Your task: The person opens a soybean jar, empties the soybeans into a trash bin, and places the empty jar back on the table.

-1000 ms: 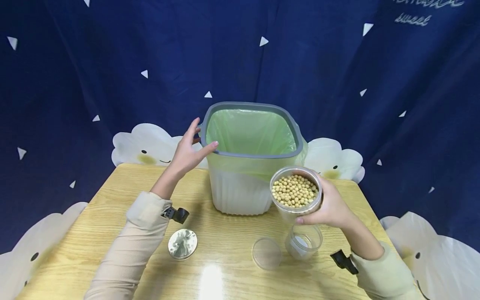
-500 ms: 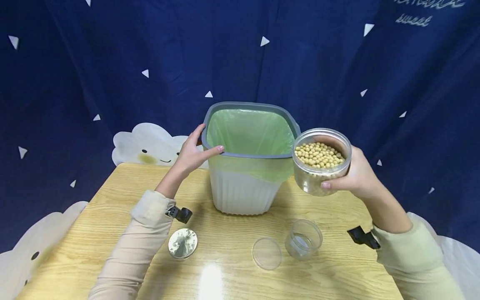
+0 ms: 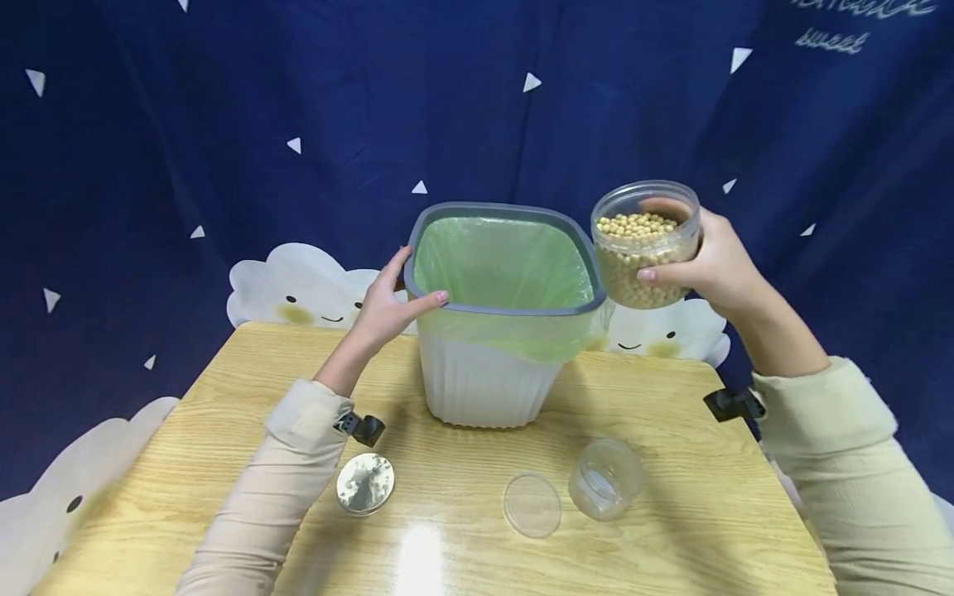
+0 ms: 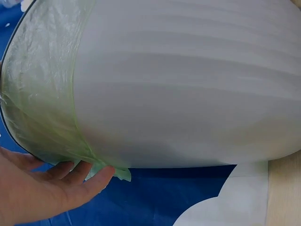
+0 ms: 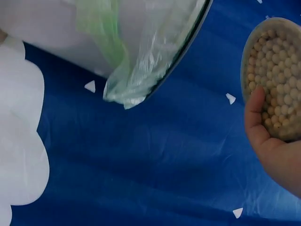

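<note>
My right hand grips a clear plastic jar of soybeans. The jar is in the air just right of the bin's rim, slightly tilted and without a lid. In the right wrist view, the beans show through its bottom, and the thumb lies against its side. At the left front corner of the white trash bin, my left hand holds the grey rim, thumb along the front. A green bag lines the bin. The left wrist view shows fingertips near the bag's folded edge.
Nearer me on the wooden table are an empty clear jar, a thin clear disc and a round silvery lid. Behind the table hangs a blue curtain with white clouds and triangles.
My right hand has lifted the soybean jar up and to the right, from low in front of the bin to beside its rim. The left hand has shifted slightly right along the rim.
</note>
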A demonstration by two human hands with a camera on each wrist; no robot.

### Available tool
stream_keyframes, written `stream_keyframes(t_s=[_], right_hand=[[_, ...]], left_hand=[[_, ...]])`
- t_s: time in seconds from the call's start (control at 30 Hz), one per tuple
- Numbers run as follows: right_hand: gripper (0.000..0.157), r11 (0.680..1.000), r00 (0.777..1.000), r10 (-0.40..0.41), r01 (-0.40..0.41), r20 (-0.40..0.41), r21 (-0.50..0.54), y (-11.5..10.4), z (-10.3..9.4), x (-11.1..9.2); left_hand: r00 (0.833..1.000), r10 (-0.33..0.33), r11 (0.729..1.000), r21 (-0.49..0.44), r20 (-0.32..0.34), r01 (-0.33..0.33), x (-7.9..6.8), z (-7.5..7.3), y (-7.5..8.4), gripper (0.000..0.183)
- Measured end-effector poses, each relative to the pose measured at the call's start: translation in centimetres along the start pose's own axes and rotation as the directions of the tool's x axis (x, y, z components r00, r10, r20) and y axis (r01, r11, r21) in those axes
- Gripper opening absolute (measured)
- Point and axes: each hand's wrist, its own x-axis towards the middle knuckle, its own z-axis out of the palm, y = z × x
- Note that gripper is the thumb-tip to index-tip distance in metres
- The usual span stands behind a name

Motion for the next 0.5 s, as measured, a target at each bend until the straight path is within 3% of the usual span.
stream_keyframes(t_s=[0.13, 0.23, 0.5], right_hand=[[0.070, 0.974, 0.996, 0.078, -0.083, -0.032, -0.210, 0.3, -0.3, 2.0], [0.075, 0.942, 0.992, 0.115, -0.125, -0.049, -0.311, 0.7, -0.5, 3.2], [0.093, 0.811, 0.985, 0.155, -0.173, -0.080, -0.559, 1.9, -0.4, 5.4]], left_hand=[[1.000, 0.000, 1.000, -0.017, -0.003, -0.001, 0.0, 0.0, -0.1, 0.089], [1.000, -0.003, 0.999, -0.037, -0.005, 0.003, 0.0, 0.1, -0.1, 0.088], [1.000, -0.006, 0.999, -0.046, -0.028, 0.005, -0.1, 0.4, -0.1, 0.088]])
